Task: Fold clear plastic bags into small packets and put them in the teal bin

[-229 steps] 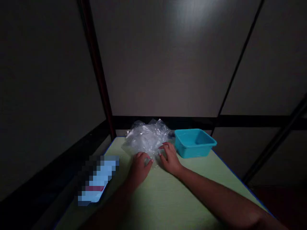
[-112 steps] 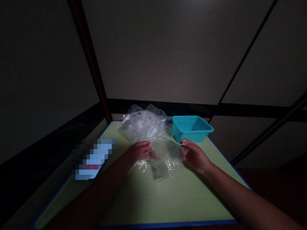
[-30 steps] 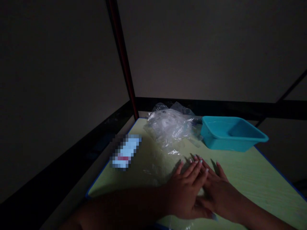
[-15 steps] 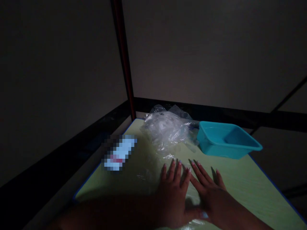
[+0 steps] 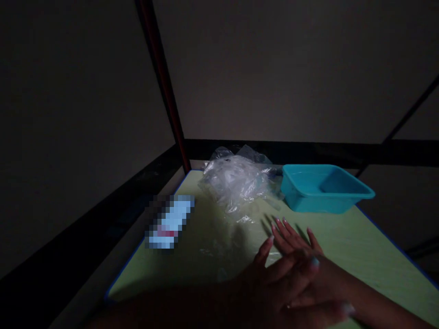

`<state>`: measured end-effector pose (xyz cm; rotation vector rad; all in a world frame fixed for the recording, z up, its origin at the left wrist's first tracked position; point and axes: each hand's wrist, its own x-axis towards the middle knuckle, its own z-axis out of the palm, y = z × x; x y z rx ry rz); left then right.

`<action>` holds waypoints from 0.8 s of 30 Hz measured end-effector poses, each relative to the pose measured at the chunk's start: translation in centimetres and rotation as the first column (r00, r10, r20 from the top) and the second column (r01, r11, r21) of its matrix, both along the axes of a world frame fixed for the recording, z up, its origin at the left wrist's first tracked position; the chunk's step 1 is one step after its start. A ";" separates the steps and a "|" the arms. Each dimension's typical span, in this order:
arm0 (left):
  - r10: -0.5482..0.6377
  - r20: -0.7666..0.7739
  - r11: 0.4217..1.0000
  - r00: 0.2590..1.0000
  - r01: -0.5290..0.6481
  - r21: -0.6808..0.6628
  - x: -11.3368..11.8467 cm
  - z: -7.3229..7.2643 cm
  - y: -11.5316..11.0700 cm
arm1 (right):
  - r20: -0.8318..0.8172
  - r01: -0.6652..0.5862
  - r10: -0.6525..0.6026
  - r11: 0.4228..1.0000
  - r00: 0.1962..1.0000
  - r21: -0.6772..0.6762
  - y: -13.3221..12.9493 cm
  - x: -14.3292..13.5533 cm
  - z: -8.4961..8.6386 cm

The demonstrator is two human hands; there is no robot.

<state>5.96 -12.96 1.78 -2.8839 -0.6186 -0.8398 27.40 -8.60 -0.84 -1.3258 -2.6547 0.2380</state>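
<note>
head view, lower right of the frame: the left hand lies flat and open across the back of the right hand, whose fingers are spread flat on a clear thin plastic sheet on the pale green counter, neither hand gripping anything. a crumpled heap of clear plastic bags sits mid-frame, just left of a turquoise rectangular plastic tub.
</note>
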 end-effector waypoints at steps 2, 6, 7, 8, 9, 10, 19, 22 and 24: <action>-0.107 -0.033 0.994 0.994 0.107 -0.014 -0.5 0.7 -0.3 | -0.007 -0.027 0.027 0.994 1.000 -0.105 0.2 -0.4 0.6; -0.113 -0.095 0.989 0.989 0.102 -0.111 -0.6 1.9 0.6 | -0.020 -0.018 0.016 0.990 1.000 -0.136 0.6 -0.5 1.4; -0.088 -0.121 0.988 0.989 0.071 -0.139 -0.6 1.9 1.0 | -0.010 -0.023 0.022 0.987 1.000 -0.157 0.7 -0.5 1.7; -0.041 -0.151 0.985 0.988 0.014 -0.172 -0.5 1.8 1.4 | 0.006 -0.041 0.044 0.979 0.999 -0.199 0.8 -0.5 2.0; 0.020 -0.188 0.977 0.982 -0.060 -0.207 -0.4 1.6 1.7 | 0.018 -0.037 0.042 0.971 0.999 -0.235 0.8 -0.5 2.5; 0.084 -0.232 0.961 0.969 -0.140 -0.237 -0.4 1.2 1.9 | 0.034 -0.036 0.048 0.959 0.998 -0.280 0.8 -0.5 3.0; 0.142 -0.310 0.913 0.940 -0.245 -0.326 0.1 0.6 2.2 | 0.123 -0.003 0.055 0.919 0.991 -0.395 0.3 -0.8 5.1; -0.041 -0.278 0.933 0.960 -0.063 -0.355 0.1 1.5 2.5 | 0.116 -0.036 0.079 0.944 0.990 -0.328 0.3 -0.5 4.2; -0.137 -0.268 0.931 0.954 0.032 -0.363 0.0 1.9 2.7 | 0.113 -0.046 0.077 0.965 0.991 -0.260 0.4 -0.2 3.7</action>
